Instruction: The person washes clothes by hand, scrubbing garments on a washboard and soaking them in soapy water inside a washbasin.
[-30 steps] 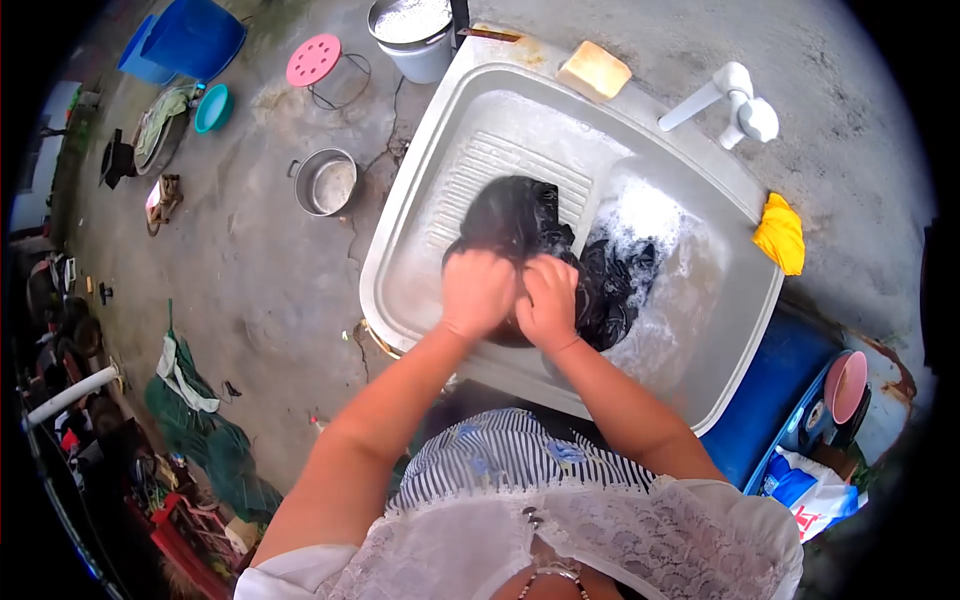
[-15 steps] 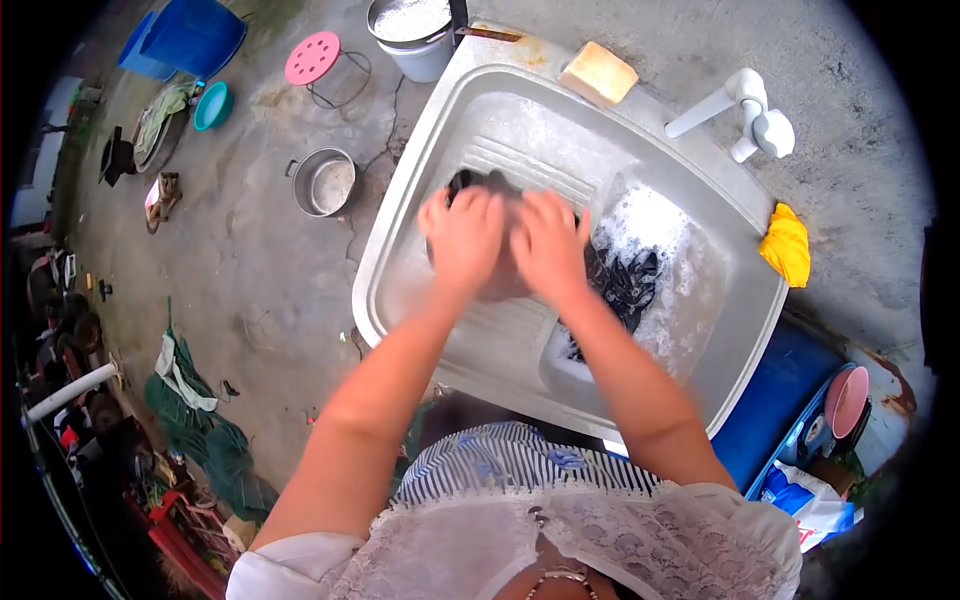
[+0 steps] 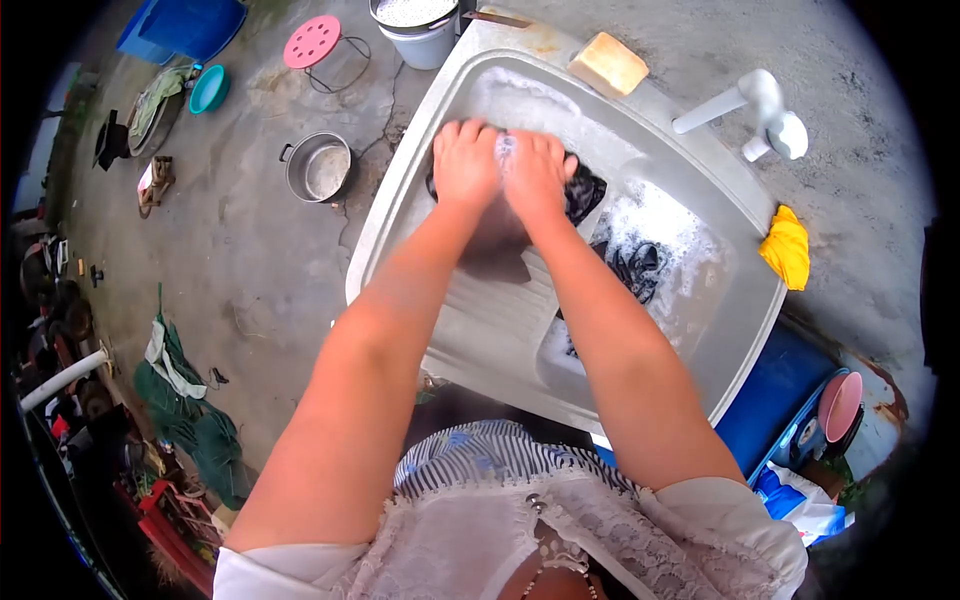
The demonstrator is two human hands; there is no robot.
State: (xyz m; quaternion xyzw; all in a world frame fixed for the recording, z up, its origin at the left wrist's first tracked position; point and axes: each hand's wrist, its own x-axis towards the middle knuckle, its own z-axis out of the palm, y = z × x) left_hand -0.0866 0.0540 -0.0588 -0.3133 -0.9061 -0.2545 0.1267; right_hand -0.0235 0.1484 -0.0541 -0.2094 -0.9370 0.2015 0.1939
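Observation:
A dark wet cloth (image 3: pixel 586 194) is bunched on the ribbed washboard slope (image 3: pixel 495 320) of the sink, with its lower part hanging toward me. My left hand (image 3: pixel 468 168) is closed on its upper left side. Right beside it, my right hand (image 3: pixel 536 170) grips the same cloth, fingers curled over the far edge. Suds show between the two hands. In the soapy water of the deep basin (image 3: pixel 700 320) to the right lies another black cloth (image 3: pixel 634 268), partly covered by foam and my right forearm.
On the sink's far rim sits a pale soap bar (image 3: pixel 608 64), near a white tap (image 3: pixel 735 103). A yellow cloth (image 3: pixel 786 248) hangs over the right rim. On the ground at left are a metal pot (image 3: pixel 320 168), a pink stool (image 3: pixel 312 42) and a bucket (image 3: pixel 422 47).
Both hands have pushed away from me, up the washboard slope, taking the dark cloth along. More of its lower part now shows below the hands.

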